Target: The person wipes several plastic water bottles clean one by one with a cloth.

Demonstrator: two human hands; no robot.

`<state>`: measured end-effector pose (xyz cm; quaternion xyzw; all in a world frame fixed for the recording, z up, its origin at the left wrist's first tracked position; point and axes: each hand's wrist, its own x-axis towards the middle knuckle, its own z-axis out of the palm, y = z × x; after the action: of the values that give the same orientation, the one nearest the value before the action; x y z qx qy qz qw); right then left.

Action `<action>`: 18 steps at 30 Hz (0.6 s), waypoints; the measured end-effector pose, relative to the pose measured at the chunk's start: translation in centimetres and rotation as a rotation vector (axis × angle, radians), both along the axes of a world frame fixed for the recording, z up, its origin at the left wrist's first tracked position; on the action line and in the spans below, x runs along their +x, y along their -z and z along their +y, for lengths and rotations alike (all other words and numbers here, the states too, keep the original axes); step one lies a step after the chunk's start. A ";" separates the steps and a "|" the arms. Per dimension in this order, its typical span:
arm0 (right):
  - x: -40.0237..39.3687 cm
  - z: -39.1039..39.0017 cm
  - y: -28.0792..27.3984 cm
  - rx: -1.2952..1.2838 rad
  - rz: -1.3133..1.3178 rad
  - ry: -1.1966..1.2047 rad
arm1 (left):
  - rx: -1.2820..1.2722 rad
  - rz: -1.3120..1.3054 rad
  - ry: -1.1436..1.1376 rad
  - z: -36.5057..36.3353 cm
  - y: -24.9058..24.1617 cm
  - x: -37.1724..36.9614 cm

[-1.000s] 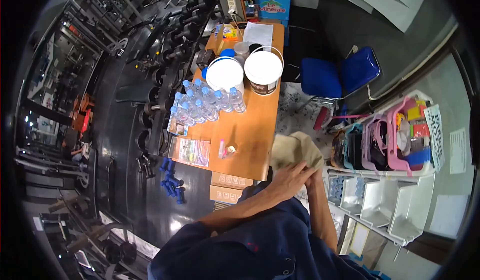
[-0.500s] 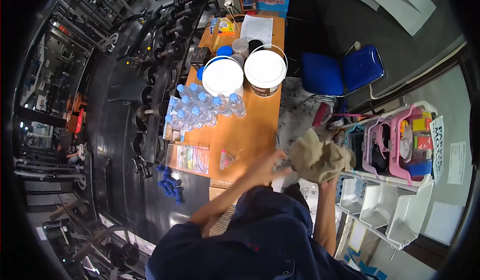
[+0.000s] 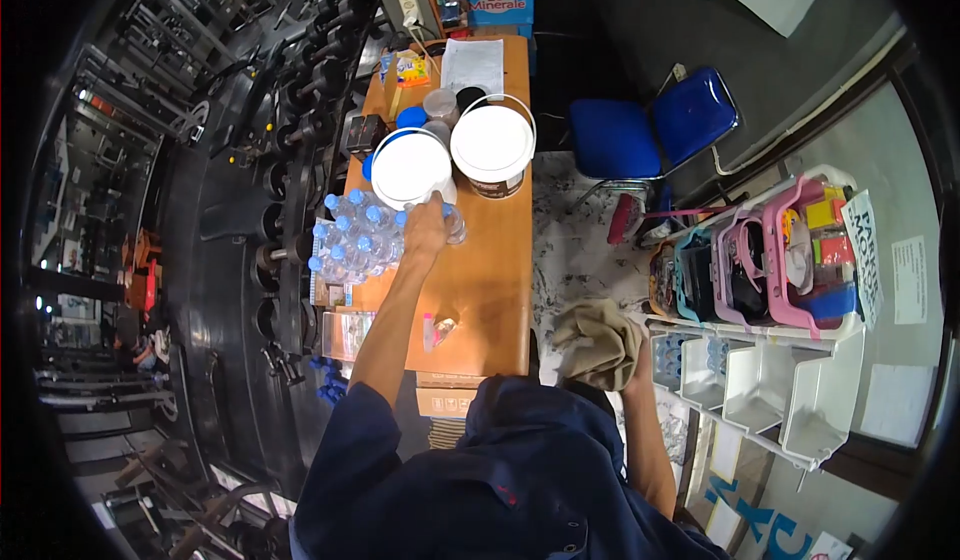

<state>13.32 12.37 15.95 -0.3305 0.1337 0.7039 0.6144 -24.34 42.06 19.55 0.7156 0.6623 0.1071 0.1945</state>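
My left hand [image 3: 428, 228] reaches onto the wooden table [image 3: 485, 305], at the right end of a group of clear water bottles [image 3: 350, 245] with blue caps. Its fingers are closed around the top of a bottle [image 3: 456, 228], which they partly cover. Off the table's right edge, my right hand [image 3: 637, 368] grips a crumpled beige cloth [image 3: 598, 345], which hangs in folds. Just behind the bottles stand a white-lidded bucket [image 3: 412, 172] and a second bucket [image 3: 494, 145] with a dark label.
A pink-capped item [image 3: 430, 332] and a clear plastic case [image 3: 348, 335] lie near the table's front. Blue chairs [image 3: 615, 140] stand at right, beyond a rack of baskets [image 3: 780, 260]. Dumbbells [image 3: 290, 135] line the left side. Paper [image 3: 473, 65] lies at the back.
My left hand has moved from near the cloth, forward and left, to the bottles. The cloth has come slightly lower and hangs more gathered in my right hand. The view has shifted a little.
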 end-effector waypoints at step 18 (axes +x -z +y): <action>-0.6 2.1 -19.3 0.541 -0.718 -0.568 | 0.060 -0.418 1.052 -15.5 -25.7 10.3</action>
<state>12.69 14.44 35.23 -0.4037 -0.3661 0.6943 0.4700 -14.02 26.55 45.26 0.9180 0.1608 0.1541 0.3280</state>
